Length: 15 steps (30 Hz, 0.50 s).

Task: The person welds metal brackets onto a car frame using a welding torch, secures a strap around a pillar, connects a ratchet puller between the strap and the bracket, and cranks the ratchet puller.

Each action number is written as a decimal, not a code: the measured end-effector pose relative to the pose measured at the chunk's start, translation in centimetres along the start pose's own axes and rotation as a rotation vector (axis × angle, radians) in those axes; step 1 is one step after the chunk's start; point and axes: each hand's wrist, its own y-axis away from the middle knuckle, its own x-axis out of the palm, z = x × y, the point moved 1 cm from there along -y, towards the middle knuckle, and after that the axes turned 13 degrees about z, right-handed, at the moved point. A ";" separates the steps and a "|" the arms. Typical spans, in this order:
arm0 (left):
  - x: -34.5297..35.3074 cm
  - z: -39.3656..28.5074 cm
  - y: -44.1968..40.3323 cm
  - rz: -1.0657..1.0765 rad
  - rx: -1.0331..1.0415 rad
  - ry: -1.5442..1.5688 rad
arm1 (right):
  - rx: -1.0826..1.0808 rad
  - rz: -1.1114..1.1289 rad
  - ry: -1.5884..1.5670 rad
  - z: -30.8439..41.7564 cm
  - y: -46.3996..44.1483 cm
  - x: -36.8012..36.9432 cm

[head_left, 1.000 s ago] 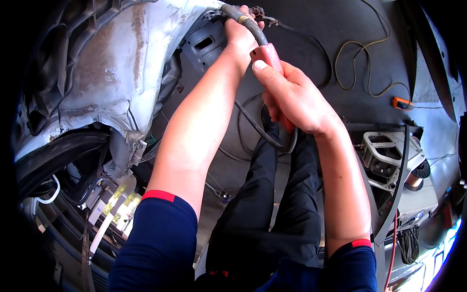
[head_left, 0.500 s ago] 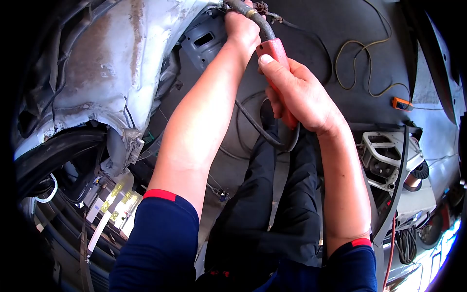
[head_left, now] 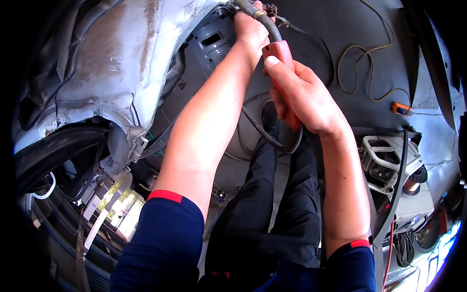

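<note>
A torch with a red handle (head_left: 280,52) and a curved grey neck (head_left: 266,23) slants across the upper middle of the view. My right hand (head_left: 304,95) is wrapped round the handle, its thumb along the upper side. From the handle's lower end a dark cable (head_left: 292,144) loops back. My left hand (head_left: 252,28) is at the top edge, beside and partly behind the neck; its fingers are mostly hidden. Near it are the edge of a worn, pale metal body panel (head_left: 121,53) and a grey slotted metal part (head_left: 212,41).
A black wheel arch or tyre (head_left: 58,151) is at the left. On the right floor lie a yellowish cord (head_left: 370,61) and an orange device (head_left: 401,108). A machine with a light frame (head_left: 389,158) and a wire spool (head_left: 412,184) stands at the right.
Both hands and the torch have shifted slightly to the right in the view. My right hand keeps its grip on the red handle.
</note>
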 end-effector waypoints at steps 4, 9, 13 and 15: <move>-0.1 0.5 -0.3 0.070 -0.030 0.102 | 0.003 0.004 0.014 0.2 0.2 0.0; 1.4 -0.2 0.4 0.061 -0.041 0.248 | 0.011 0.001 0.024 1.0 0.3 0.1; 2.3 -0.6 1.2 0.038 -0.035 0.272 | 0.030 0.042 0.076 1.3 -0.3 -0.2; 2.5 -0.9 1.6 0.036 -0.036 0.257 | 0.035 0.035 0.091 1.7 -0.5 0.1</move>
